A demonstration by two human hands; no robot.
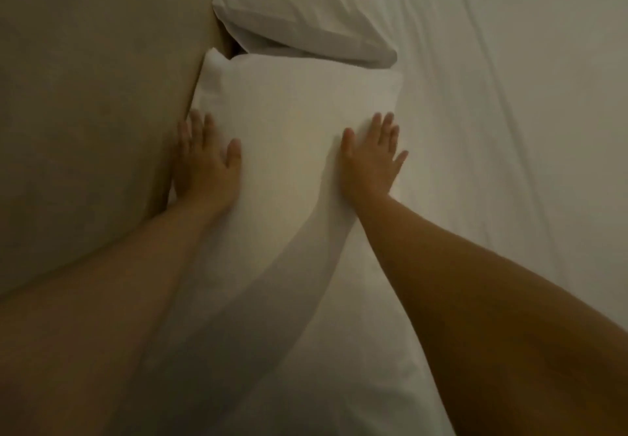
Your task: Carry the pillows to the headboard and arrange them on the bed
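Observation:
A white pillow lies on the bed against the beige padded headboard on the left. My left hand rests flat on its left edge, next to the headboard, fingers spread. My right hand lies flat on the pillow's right edge, fingers apart. Neither hand grips anything. A second white pillow lies farther along the headboard, its near edge touching the first pillow.
A white sheet with light creases covers the bed to the right of both pillows. A dark gap shows between the pillows and the headboard. My forearms fill the bottom of the view.

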